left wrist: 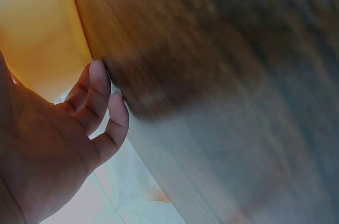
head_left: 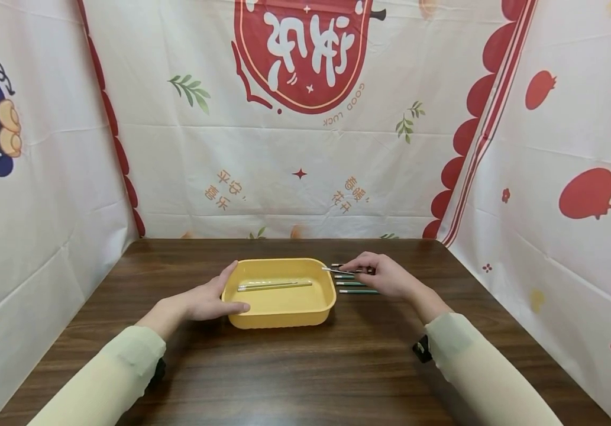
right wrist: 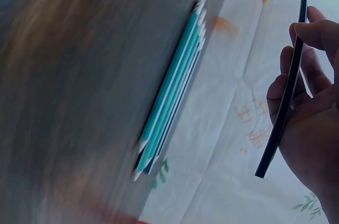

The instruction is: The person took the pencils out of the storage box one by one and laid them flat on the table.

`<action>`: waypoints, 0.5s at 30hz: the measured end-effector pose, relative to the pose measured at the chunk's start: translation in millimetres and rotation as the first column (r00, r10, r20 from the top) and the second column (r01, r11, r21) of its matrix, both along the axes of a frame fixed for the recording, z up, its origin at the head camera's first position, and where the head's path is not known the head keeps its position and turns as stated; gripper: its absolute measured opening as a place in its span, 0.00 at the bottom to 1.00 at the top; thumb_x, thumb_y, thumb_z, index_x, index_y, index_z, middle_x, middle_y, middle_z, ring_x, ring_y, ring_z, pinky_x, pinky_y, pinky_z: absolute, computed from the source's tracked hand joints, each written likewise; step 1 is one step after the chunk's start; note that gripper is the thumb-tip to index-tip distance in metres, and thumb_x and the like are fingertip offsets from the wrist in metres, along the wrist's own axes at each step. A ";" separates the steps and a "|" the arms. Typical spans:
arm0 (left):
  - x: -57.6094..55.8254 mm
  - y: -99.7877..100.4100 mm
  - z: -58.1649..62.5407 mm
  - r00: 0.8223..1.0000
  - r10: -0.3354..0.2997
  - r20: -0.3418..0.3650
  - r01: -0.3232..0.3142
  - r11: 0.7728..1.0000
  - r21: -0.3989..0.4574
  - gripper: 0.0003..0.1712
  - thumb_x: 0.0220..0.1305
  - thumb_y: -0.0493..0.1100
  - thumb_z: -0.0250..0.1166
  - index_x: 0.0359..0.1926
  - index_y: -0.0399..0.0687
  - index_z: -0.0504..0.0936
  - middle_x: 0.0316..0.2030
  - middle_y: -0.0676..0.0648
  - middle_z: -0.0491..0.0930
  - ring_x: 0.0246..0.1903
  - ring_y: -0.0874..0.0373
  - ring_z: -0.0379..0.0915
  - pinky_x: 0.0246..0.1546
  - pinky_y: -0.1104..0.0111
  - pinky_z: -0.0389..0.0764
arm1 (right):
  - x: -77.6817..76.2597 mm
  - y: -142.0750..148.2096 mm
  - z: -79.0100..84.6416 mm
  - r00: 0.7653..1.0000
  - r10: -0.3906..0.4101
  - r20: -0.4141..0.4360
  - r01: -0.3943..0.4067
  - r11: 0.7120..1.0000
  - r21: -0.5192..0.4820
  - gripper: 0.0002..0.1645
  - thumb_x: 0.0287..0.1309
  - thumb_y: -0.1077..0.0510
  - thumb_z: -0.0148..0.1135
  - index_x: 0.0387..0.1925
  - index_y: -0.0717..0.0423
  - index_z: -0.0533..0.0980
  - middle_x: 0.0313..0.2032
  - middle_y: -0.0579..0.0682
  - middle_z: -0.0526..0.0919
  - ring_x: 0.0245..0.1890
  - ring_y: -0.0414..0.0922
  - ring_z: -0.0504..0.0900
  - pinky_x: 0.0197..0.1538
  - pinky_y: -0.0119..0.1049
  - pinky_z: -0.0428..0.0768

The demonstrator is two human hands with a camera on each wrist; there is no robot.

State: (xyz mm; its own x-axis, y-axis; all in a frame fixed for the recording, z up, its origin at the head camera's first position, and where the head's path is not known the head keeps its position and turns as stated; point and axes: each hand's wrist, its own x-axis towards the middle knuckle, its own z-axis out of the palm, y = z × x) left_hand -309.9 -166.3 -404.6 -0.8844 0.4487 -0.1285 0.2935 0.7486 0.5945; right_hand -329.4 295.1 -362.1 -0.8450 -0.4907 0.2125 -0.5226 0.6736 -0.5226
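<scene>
A yellow plastic box [head_left: 278,319] stands on the table, with a couple of pencils [head_left: 275,286] lying lengthwise inside it. My left hand [head_left: 204,300] holds the box by its left end, thumb over the near rim and fingers round the outer wall. In the left wrist view, the fingertips [left wrist: 99,73] are bent against the box's side. My right hand [head_left: 385,275] pinches a dark pencil [right wrist: 290,89] between thumb and fingers, its white-tipped eraser end pointing left to the box's right rim. Below that hand, several green and dark pencils [right wrist: 172,91] lie side by side on the table.
The dark wood table [head_left: 294,373] carries all of this. Printed white cloth [head_left: 278,148] hangs behind it and on both sides. The loose pencils lie just right of the box, partly covered by the right hand in the head view.
</scene>
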 end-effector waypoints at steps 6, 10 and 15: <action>0.3 0.3 0.4 1.000 -0.008 -0.005 0.008 1.000 -0.001 0.74 0.68 0.77 0.68 0.90 0.53 0.29 0.88 0.30 0.43 0.86 0.32 0.47 0.82 0.35 0.57 | -2.6 22.9 -12.9 1.000 -0.012 0.000 0.012 1.000 0.009 0.20 0.71 0.67 0.67 0.57 0.48 0.91 0.50 0.54 0.90 0.39 0.39 0.75 0.43 0.32 0.75; 0.2 0.1 0.7 1.000 -0.009 -0.007 0.009 1.000 -0.006 0.74 0.68 0.77 0.67 0.90 0.53 0.29 0.88 0.31 0.43 0.86 0.32 0.47 0.82 0.35 0.57 | -4.7 36.4 -20.0 0.999 -0.033 0.042 0.032 0.999 0.029 0.19 0.70 0.66 0.67 0.57 0.48 0.90 0.53 0.51 0.91 0.43 0.41 0.76 0.46 0.32 0.76; 0.4 0.3 0.5 1.000 -0.009 -0.008 0.009 1.000 -0.006 0.74 0.68 0.77 0.67 0.90 0.53 0.30 0.88 0.30 0.43 0.86 0.32 0.46 0.82 0.35 0.57 | -7.7 48.2 -25.0 0.993 -0.038 0.110 0.031 0.997 0.067 0.19 0.72 0.67 0.65 0.57 0.50 0.90 0.57 0.51 0.90 0.50 0.44 0.79 0.51 0.35 0.79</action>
State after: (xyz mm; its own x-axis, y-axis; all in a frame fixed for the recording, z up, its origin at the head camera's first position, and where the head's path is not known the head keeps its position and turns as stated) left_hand -309.4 -166.0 -404.1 -0.8814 0.4557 -0.1246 0.3045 0.7497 0.5875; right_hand -337.1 343.3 -387.1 -0.8784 -0.4703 0.0848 -0.4393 0.7248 -0.5307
